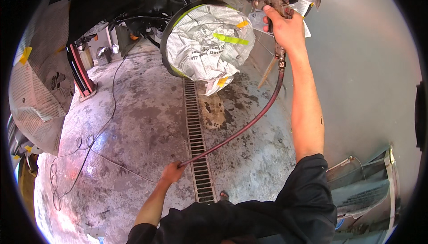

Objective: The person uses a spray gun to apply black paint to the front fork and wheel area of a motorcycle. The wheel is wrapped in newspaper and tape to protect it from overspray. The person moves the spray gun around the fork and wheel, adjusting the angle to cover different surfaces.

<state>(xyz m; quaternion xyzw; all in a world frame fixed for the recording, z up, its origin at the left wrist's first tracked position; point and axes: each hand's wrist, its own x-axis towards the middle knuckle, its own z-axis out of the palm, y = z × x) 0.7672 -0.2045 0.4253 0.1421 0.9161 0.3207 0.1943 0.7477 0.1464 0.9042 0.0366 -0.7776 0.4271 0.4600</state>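
Note:
My right hand [287, 27] is raised at the upper right, wrapped round the grip of a paint spray gun [278, 2] with a dark cup on top. From the gun's base a dark red air hose [249, 125] curves down to the left. My left hand [172, 171] is closed round that hose, low and near the middle. Just left of the gun is a round, black-rimmed part covered in crumpled newspaper [200, 43], held with yellow and lime-green tape. Part of the gun's front lies against newspaper behind it, so its nozzle is hard to make out.
A floor drain grate [196, 132] runs down the stained concrete floor. Thin cable [111, 105] lies looped at the left. Newspaper-masked panels [42, 97] hang at the far left, near a red post [80, 72]. A grey wall [361, 65] and leaning panels [363, 195] stand at the right.

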